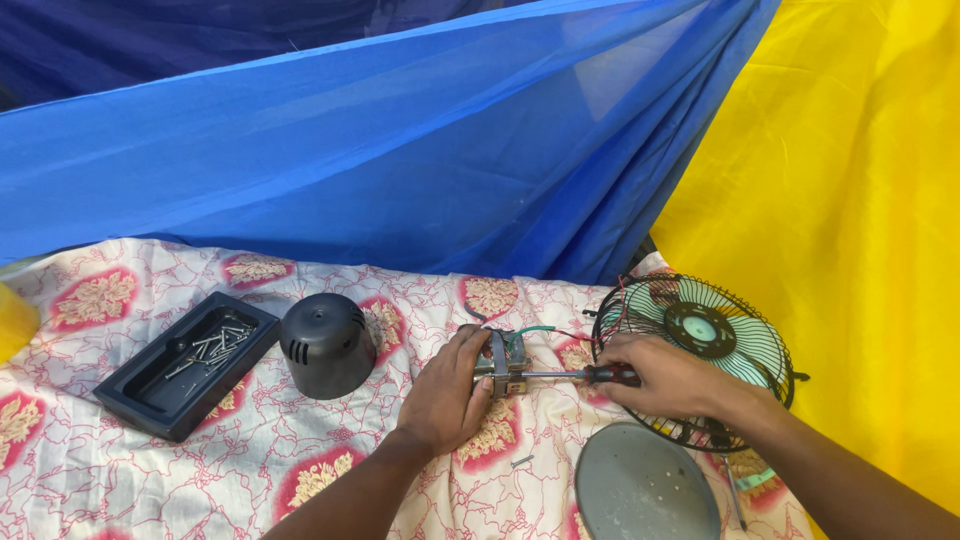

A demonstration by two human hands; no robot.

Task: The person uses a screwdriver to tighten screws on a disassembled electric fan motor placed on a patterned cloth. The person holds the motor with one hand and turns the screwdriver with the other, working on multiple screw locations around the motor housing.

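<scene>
The left hand (447, 392) is curled around a small metal motor part (507, 364) and holds it down on the flowery cloth (90, 460), near the middle of the bed or table. The right hand (668, 378) is closed tight around the red and black handle of a screwdriver (580, 375). Its thin metal shaft lies flat and its tip touches the side of the motor part. Green and red wires (540, 331) come out of the part and run to the fan cage (700, 350), which lies just behind the right hand with pale green blades inside it. In front of the right hand lies a round grey disc (645, 487); its lower edge is cut off by the picture. One loose screw (521, 461) lies on the cloth between the two arms. To the left stands a dark grey dome cover (326, 345) with little slots in its side. Next to it is a black tray (150, 395), long and shallow, with a pile of silver screws (212, 347) in one end. A bit of something yellow (15, 320) shows at the far left edge, too cut off to tell what it is. Blue netting (350, 150) and yellow fabric (860, 200) hang behind. Most of the motor part is hidden under the left fingers.
</scene>
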